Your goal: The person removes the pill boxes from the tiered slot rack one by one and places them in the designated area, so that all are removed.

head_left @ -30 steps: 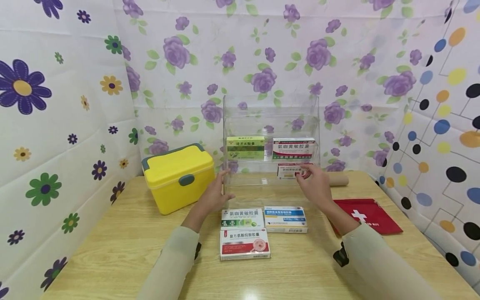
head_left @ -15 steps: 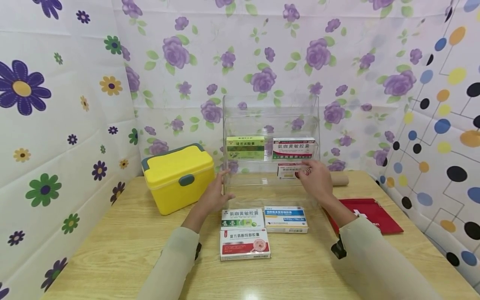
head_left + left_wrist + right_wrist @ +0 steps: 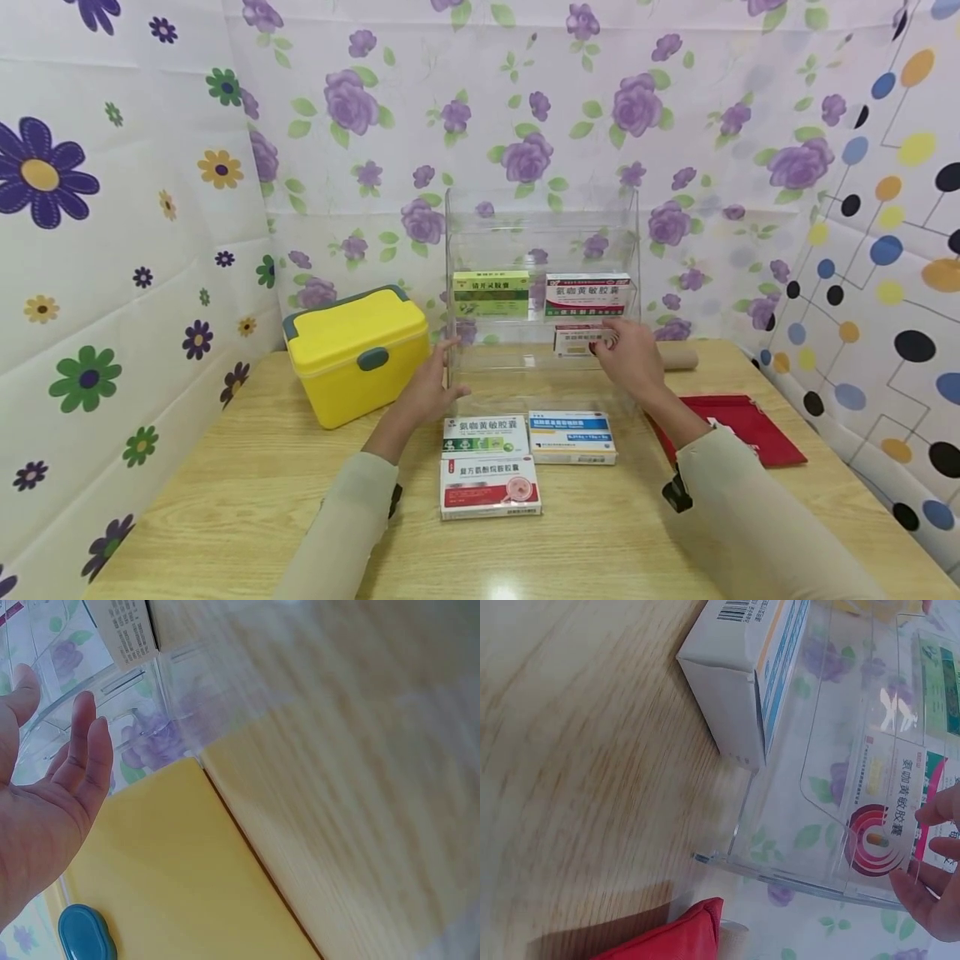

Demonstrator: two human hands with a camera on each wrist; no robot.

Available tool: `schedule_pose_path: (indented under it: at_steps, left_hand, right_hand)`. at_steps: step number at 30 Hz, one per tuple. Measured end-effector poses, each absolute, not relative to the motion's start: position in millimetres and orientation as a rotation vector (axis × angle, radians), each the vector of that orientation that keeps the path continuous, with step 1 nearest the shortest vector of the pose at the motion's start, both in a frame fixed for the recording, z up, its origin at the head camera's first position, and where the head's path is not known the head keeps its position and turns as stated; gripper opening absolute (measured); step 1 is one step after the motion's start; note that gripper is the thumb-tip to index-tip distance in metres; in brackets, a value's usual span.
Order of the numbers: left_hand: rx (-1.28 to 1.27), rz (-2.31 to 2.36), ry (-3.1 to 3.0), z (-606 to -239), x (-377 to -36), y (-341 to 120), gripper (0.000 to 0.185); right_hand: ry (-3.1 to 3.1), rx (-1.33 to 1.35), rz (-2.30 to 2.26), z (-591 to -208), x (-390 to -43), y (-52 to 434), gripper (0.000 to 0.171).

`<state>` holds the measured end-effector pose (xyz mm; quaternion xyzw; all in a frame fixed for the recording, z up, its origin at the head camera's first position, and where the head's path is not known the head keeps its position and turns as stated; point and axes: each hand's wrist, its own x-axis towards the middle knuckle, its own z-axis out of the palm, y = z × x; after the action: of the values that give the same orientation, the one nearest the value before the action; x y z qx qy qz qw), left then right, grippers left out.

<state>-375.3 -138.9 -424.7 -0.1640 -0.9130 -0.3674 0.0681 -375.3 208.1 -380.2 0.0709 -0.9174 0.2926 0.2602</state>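
A clear acrylic tiered rack (image 3: 540,225) stands at the back of the wooden table. My left hand (image 3: 435,379) rests with straight fingers against its left side wall; in the left wrist view the left hand (image 3: 52,795) lies flat by the clear rack wall (image 3: 150,712). My right hand (image 3: 626,354) pinches a small white and red medicine box (image 3: 577,339) in the lowest tier; its fingers (image 3: 930,892) grip the medicine box's (image 3: 889,825) end. A green box (image 3: 491,293) and a red-white box (image 3: 587,294) stand on the middle tier.
Three flat medicine boxes lie before the rack: a green-white box (image 3: 484,435), a blue-white box (image 3: 572,437) and a red-white box (image 3: 489,487). A yellow case (image 3: 352,350) stands left. A red first-aid pouch (image 3: 738,421) and a cardboard roll (image 3: 678,358) lie right.
My right hand has shifted slightly up and inward with the small box at the lowest tier. The left hand has stayed against the rack's side.
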Motion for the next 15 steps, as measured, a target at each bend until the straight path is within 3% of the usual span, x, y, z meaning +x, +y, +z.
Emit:
schedule_pose_path:
  at_steps: [15]
  left_hand:
    - [-0.518,-1.128,-2.732,-424.5,-373.1,-139.6,0.090]
  right_hand:
    - [-2.429,0.256,0.690,-388.3,-382.8,211.3,0.035]
